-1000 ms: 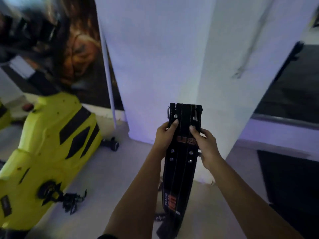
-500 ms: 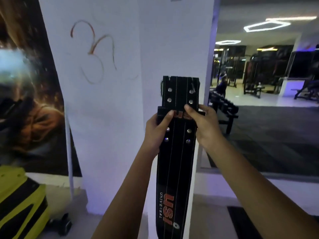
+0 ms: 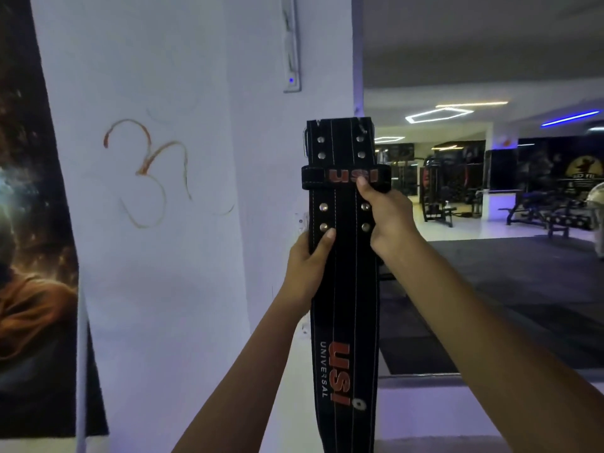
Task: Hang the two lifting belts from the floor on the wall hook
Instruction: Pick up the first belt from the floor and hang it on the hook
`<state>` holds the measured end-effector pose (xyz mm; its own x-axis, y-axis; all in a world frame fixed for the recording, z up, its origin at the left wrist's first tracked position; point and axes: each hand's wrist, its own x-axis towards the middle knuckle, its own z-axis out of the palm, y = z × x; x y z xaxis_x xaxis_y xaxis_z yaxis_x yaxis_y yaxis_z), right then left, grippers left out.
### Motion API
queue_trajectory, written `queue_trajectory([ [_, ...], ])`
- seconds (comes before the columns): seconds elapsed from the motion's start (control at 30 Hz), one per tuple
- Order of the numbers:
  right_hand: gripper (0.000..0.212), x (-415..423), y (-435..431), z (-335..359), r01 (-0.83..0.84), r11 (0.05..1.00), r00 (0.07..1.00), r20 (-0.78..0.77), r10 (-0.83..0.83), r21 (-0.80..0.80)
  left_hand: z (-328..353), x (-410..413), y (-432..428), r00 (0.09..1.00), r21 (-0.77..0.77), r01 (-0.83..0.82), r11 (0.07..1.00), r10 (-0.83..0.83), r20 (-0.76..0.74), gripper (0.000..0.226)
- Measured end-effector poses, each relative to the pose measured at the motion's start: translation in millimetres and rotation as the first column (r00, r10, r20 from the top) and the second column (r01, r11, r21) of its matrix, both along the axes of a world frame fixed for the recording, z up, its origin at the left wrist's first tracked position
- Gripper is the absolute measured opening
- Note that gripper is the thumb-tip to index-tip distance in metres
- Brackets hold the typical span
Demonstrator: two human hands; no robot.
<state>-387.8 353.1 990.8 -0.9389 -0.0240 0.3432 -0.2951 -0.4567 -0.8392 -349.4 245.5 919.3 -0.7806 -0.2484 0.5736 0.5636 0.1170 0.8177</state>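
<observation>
A black lifting belt (image 3: 344,305) with orange USI lettering hangs upright in front of a white pillar (image 3: 183,223). Its buckle end, with a metal buckle (image 3: 305,143), is at the top. My left hand (image 3: 310,266) grips the belt's left edge below the rivets. My right hand (image 3: 384,217) grips the right edge, thumb on the belt's loop strap (image 3: 343,175). A small metal fitting (image 3: 301,220) shows on the pillar just left of the belt. I cannot tell whether it is the hook. A second belt is not visible.
A white bracket (image 3: 292,44) with a blue light is fixed high on the pillar. A dark poster (image 3: 29,223) covers the wall at left. To the right the gym floor opens up, with benches and machines (image 3: 457,197) far back.
The view and both hands have risen from the floor and the yellow machine to chest height on the pillar. The belt went up with them. My left hand now sits lower on it.
</observation>
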Motion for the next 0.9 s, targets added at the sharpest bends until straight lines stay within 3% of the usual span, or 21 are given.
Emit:
queue_trajectory([
  [0.17,0.033,-7,-4,-7,-0.065,0.988,0.994,-0.074,0.076,0.141,37,-11,-8,0.994,0.065,0.010,0.998,-0.003,-0.106,0.030],
  [0.27,0.033,-8,-5,-7,-0.107,0.991,0.994,-0.026,0.110,0.085,41,-8,-11,0.992,0.084,0.057,0.995,-0.047,-0.120,0.029],
  [0.33,0.032,-9,-7,-2,-0.110,0.991,0.994,-0.007,0.111,0.073,32,-5,-17,0.991,0.089,0.107,0.990,-0.099,-0.085,0.032],
  [0.5,0.020,-15,-7,1,-0.119,0.987,0.993,0.034,0.116,0.107,-11,-1,-35,0.975,-0.113,0.192,0.975,-0.177,0.135,0.035],
  [0.63,0.016,-17,-10,10,-0.161,0.984,0.987,0.002,0.162,0.079,12,0,-33,0.980,0.045,0.198,0.979,-0.199,0.023,0.019],
  [0.7,0.022,-17,-12,16,-0.164,0.983,0.986,-0.022,0.166,0.087,15,1,-32,0.982,0.046,0.188,0.981,-0.189,0.004,0.016],
  [0.9,0.018,-19,-12,20,-0.158,0.983,0.985,-0.055,0.164,0.095,-47,10,-41,0.931,-0.023,0.244,0.970,-0.227,0.286,0.025],
])
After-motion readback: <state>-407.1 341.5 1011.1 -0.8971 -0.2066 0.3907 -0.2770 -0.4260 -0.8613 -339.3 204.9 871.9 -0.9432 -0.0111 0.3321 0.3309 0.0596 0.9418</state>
